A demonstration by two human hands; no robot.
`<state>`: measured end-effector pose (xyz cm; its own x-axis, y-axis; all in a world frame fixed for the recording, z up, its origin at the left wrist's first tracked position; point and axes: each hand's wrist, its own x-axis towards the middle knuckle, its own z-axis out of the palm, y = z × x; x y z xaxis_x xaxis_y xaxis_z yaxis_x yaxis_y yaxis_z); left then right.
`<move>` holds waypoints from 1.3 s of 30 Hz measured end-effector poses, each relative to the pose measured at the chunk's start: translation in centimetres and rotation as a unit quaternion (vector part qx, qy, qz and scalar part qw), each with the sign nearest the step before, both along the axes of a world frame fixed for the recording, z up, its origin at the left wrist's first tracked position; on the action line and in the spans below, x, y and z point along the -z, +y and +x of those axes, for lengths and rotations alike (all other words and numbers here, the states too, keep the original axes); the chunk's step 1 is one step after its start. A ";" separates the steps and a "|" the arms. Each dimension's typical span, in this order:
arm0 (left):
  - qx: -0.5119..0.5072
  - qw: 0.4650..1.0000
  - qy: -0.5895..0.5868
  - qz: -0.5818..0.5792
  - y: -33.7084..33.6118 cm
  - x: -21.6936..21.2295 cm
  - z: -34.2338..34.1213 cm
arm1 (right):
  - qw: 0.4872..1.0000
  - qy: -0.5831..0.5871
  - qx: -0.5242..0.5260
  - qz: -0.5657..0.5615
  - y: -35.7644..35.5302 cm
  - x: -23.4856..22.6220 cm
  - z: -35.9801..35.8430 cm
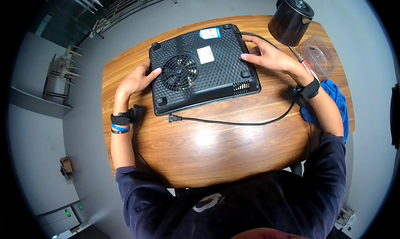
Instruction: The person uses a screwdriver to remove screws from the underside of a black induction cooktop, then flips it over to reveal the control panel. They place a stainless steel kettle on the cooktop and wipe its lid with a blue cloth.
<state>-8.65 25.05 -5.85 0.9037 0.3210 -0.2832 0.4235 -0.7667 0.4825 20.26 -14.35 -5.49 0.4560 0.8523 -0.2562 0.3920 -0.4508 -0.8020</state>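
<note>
A black induction cooker (223,70) lies bottom side up on the wooden table (216,151). Its textured underside shows a round fan grille (180,71), small corner feet, a white label (205,55) and a blue-and-white sticker (209,33). My left hand (136,78) grips its left edge, thumb on top and fingers hidden beneath the side. At the opposite edge, my right hand (268,57) holds on with the thumb over the rim and fingers round the side. The cooker's black power cord (233,123) loops round on the right, and its plug (174,118) rests in front.
At the far right stands a dark kettle (290,22). Beside it are a clear plastic container (323,57) and a thin tool with a red-and-white handle (306,66), partly behind my right wrist. A blue cloth (335,99) lies by my right forearm. Metal racks (129,10) stand beyond the table.
</note>
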 end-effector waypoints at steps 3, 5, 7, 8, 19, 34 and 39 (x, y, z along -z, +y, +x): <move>0.001 0.997 -0.055 -0.049 1.2 1.1 -0.2 | 0.997 0.052 0.052 -0.013 1.1 -1.4 -0.5; -0.004 0.997 -0.069 -0.037 1.4 1.5 -0.1 | 0.991 0.112 0.078 0.005 1.6 -2.2 -1.3; -0.009 0.997 -0.080 -0.016 1.2 1.6 0.0 | 0.985 0.145 0.088 0.014 2.1 -1.2 -0.5; -0.012 0.996 -0.083 0.001 0.3 0.9 0.1 | 0.982 0.161 0.093 0.018 2.4 -0.5 -0.1; -0.005 0.992 -0.122 -0.033 0.8 2.2 -0.3 | 0.968 0.213 0.131 -0.004 3.1 1.7 1.3; -0.056 0.980 -0.140 -0.132 0.6 2.7 -1.7 | 0.954 0.288 0.089 -0.001 2.9 0.4 1.5; -0.093 0.982 -0.100 -0.126 0.5 2.5 -2.3 | 0.950 0.302 0.066 0.036 2.8 1.2 2.2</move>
